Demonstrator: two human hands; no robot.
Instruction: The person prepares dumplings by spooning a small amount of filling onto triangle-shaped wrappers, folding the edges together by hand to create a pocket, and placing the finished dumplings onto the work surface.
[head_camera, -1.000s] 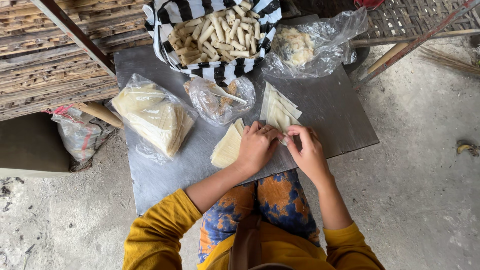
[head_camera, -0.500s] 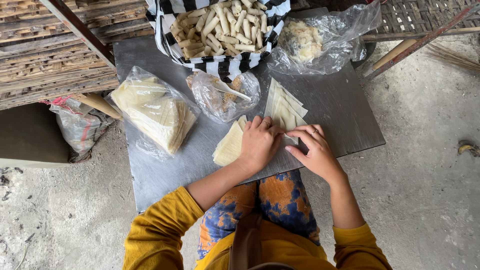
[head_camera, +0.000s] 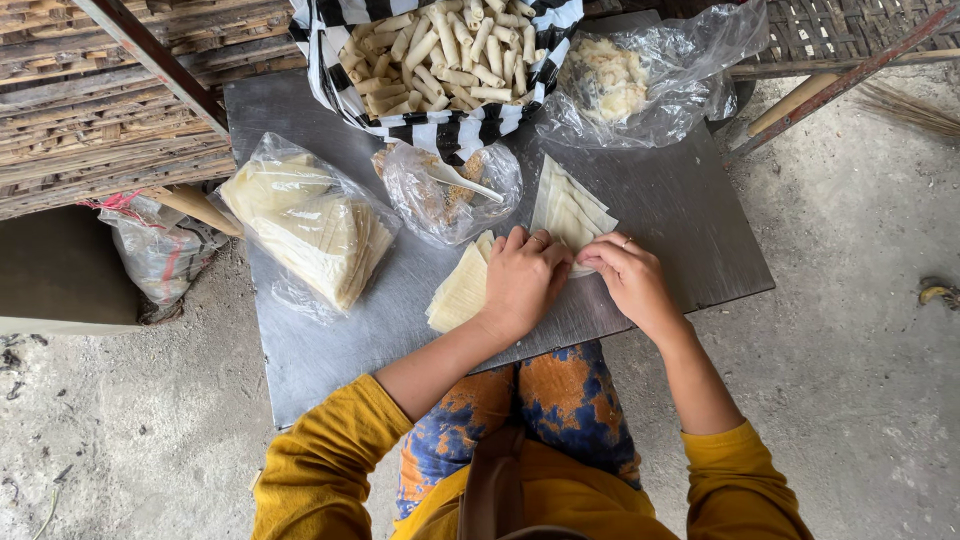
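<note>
Grey metal desk (head_camera: 330, 350) on bare concrete carries the work, where the left hand (head_camera: 520, 283) presses flat on a wrapper (head_camera: 462, 290) at centre frame and the right hand (head_camera: 630, 280) pinches its edge, fingers curled mid-roll beside spare wrappers (head_camera: 570, 205), so tighter tucking seems needed.

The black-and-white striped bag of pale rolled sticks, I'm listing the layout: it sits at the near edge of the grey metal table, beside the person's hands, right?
No. In the head view the black-and-white striped bag of pale rolled sticks sits at the far edge of the grey metal table, away from both hands.
</note>
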